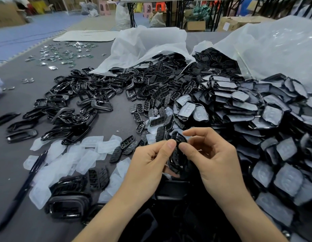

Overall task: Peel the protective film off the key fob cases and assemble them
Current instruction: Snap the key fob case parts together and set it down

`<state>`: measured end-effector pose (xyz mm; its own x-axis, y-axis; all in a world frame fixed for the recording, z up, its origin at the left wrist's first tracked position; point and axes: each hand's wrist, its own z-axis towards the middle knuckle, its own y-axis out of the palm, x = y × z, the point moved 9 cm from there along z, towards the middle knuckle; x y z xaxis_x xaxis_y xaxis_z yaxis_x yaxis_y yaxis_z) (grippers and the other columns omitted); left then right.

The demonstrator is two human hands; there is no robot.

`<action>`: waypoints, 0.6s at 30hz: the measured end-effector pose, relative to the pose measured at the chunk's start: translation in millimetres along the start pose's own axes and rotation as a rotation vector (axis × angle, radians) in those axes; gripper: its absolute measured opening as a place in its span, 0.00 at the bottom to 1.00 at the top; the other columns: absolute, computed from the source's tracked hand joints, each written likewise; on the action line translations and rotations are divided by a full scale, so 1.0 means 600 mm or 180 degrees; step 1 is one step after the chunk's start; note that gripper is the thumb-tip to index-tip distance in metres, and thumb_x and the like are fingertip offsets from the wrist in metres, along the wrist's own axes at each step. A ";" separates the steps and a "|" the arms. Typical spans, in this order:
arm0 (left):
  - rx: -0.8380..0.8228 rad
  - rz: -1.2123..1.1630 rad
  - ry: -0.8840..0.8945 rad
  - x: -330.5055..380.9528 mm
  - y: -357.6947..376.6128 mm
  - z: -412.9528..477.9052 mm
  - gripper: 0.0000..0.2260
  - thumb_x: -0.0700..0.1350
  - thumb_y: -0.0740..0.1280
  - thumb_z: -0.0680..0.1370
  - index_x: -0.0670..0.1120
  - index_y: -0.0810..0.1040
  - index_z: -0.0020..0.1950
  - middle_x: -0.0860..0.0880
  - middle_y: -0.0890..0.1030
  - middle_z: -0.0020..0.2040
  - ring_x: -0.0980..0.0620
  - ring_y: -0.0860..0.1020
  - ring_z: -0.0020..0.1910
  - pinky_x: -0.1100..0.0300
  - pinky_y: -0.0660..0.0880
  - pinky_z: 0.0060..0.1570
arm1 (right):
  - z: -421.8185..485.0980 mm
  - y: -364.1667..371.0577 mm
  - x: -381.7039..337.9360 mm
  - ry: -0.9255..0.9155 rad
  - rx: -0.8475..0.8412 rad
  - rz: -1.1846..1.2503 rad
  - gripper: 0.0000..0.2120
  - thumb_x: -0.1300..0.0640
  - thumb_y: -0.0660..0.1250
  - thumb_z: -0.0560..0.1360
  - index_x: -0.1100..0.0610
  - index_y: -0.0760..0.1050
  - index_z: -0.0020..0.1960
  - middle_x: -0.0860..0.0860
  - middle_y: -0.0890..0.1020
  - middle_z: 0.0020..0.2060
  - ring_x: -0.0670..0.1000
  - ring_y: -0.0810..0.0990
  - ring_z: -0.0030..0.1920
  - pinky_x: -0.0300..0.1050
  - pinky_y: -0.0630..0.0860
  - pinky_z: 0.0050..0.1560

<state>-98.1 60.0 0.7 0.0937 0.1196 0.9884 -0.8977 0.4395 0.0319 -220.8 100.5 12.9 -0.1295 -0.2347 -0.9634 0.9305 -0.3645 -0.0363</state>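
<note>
Fingers (170, 145) of both hands pinch a black case (177, 155).

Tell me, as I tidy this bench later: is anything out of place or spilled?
A pen lies among peeled films at left, odd among fob parts. Black parts spill from two open bags across the table. The left hand and right hand pinch one case; nothing odd there.

Grey-topped desk (10, 154). Beyond it, blue interlocking floor mats (20, 37). Far side: a long table on black legs (166, 13), cardboard boxes (196, 25) beneath, pink plastic stools (104, 7) nearby. Light flat and even.
</note>
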 end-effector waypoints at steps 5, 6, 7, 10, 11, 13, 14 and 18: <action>-0.0097 -0.0057 -0.0015 -0.005 0.005 -0.002 0.10 0.49 0.64 0.74 0.56 0.83 0.51 0.52 0.85 0.40 0.60 0.81 0.38 0.67 0.77 0.35 | -0.001 -0.007 0.009 0.0115 0.0135 -0.0079 0.10 0.62 0.73 0.71 0.47 0.80 0.44 0.49 0.83 0.36 0.43 0.80 0.35 0.33 0.75 0.39; -0.0145 -0.0124 -0.0057 -0.008 0.008 -0.002 0.11 0.46 0.66 0.74 0.57 0.82 0.53 0.53 0.85 0.41 0.61 0.81 0.39 0.68 0.77 0.36 | -0.001 -0.010 0.011 0.0126 0.0199 -0.0097 0.10 0.62 0.72 0.72 0.47 0.81 0.44 0.48 0.84 0.37 0.43 0.81 0.37 0.34 0.76 0.40; -0.0203 -0.0112 -0.0086 -0.011 0.010 -0.002 0.13 0.43 0.67 0.75 0.57 0.81 0.55 0.53 0.85 0.42 0.61 0.81 0.41 0.67 0.78 0.38 | 0.000 -0.014 0.012 0.0143 0.0265 -0.0109 0.09 0.62 0.72 0.72 0.48 0.81 0.44 0.48 0.84 0.38 0.45 0.82 0.38 0.35 0.77 0.42; -0.0279 0.0128 -0.0049 -0.012 0.014 -0.002 0.18 0.35 0.67 0.77 0.56 0.79 0.58 0.54 0.86 0.45 0.60 0.82 0.45 0.66 0.78 0.42 | 0.002 -0.023 0.015 0.0168 0.0390 -0.0121 0.08 0.62 0.72 0.72 0.49 0.81 0.43 0.48 0.85 0.38 0.47 0.83 0.40 0.36 0.78 0.43; -0.0257 0.0182 -0.0042 -0.011 0.013 -0.002 0.18 0.34 0.67 0.77 0.56 0.79 0.58 0.53 0.86 0.45 0.59 0.82 0.45 0.65 0.78 0.43 | 0.002 -0.023 0.016 0.0200 0.0386 -0.0102 0.08 0.62 0.71 0.72 0.49 0.81 0.44 0.48 0.85 0.38 0.47 0.83 0.39 0.36 0.78 0.42; -0.0203 0.0277 -0.0055 -0.012 0.009 -0.002 0.18 0.34 0.66 0.77 0.56 0.79 0.57 0.52 0.86 0.45 0.58 0.82 0.45 0.64 0.78 0.45 | 0.001 -0.020 0.021 0.0313 0.0340 -0.0016 0.09 0.62 0.71 0.72 0.48 0.81 0.45 0.49 0.85 0.37 0.47 0.83 0.38 0.39 0.79 0.42; -0.0199 0.0347 -0.0048 -0.012 0.008 -0.002 0.18 0.34 0.66 0.77 0.56 0.79 0.57 0.51 0.86 0.45 0.58 0.82 0.45 0.64 0.77 0.46 | 0.000 -0.019 0.024 0.0373 0.0321 0.0033 0.09 0.62 0.71 0.73 0.48 0.81 0.45 0.50 0.85 0.37 0.47 0.83 0.38 0.41 0.80 0.42; -0.0122 0.0683 0.0042 -0.008 0.005 -0.004 0.16 0.41 0.67 0.75 0.60 0.80 0.56 0.49 0.86 0.43 0.51 0.83 0.42 0.57 0.80 0.47 | -0.001 -0.018 0.031 0.0471 0.0324 0.0132 0.08 0.64 0.71 0.72 0.51 0.81 0.44 0.52 0.84 0.36 0.48 0.83 0.36 0.44 0.81 0.41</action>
<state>-100.1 62.8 -4.4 -0.0920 0.2255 0.9699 -0.8807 0.4362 -0.1850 -232.9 100.7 -4.6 -0.0330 -0.1189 -0.9924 0.8935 -0.4484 0.0240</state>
